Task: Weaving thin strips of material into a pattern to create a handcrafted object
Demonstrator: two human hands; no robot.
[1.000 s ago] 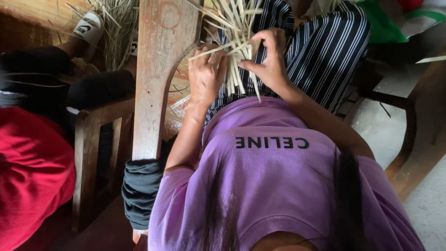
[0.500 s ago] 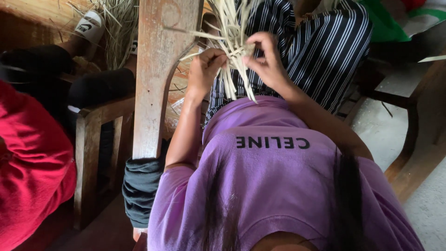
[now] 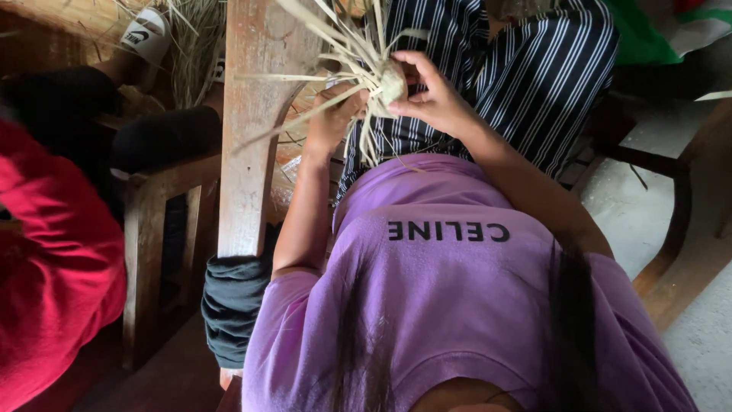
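Note:
A small woven knot of pale straw strips [image 3: 387, 78] is held over my lap, its loose ends fanning up and out to the left. My left hand [image 3: 332, 120] grips the bundle from the left and below, fingers curled round several strips. From the right, my right hand [image 3: 431, 93] presses fingers and thumb onto the woven knot. Beneath them are my striped trousers [image 3: 526, 69] and my purple shirt [image 3: 450, 290].
A worn wooden armrest [image 3: 255, 152] runs along my left side, with a black cloth [image 3: 232, 305] at its near end. Another person in red [image 3: 53, 259] sits at the left. Black-clad legs with a white sandal [image 3: 145, 37] and loose straw [image 3: 194, 53] lie beyond. Wooden furniture [image 3: 686, 244] stands at the right.
The straw piece has been turned and drawn tighter into a knot; its loose strips, which hung downward, now splay to the left. Both hands shifted slightly upward with it.

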